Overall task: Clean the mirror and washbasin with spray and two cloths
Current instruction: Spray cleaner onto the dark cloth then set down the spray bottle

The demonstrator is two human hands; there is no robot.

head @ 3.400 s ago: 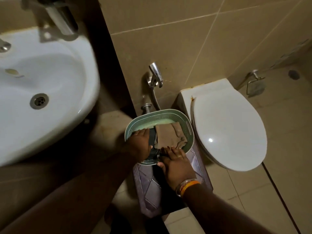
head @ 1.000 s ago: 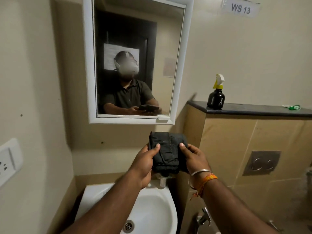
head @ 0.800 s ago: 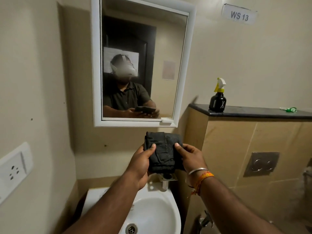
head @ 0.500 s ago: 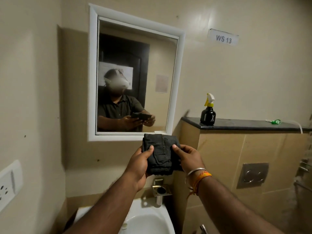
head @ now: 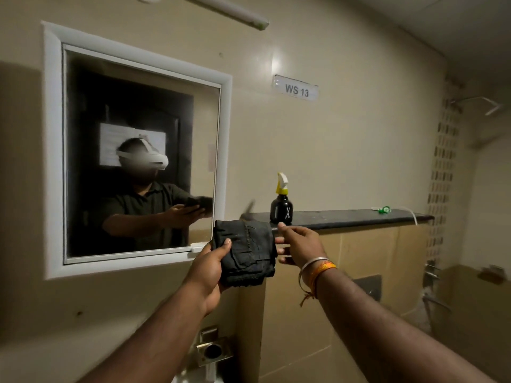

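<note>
Your left hand (head: pixel 211 268) grips the folded black cloth (head: pixel 244 252) before the white-framed mirror (head: pixel 138 161), so your right hand (head: pixel 300 244), open and empty, is free for the black spray bottle (head: pixel 281 204) on the dark ledge (head: pixel 345 217).

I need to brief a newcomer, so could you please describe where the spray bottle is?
Right of the white-framed mirror runs a dark stone ledge. At its left end stands the black spray bottle, the only upright thing there, with a yellow collar and white trigger.
</note>
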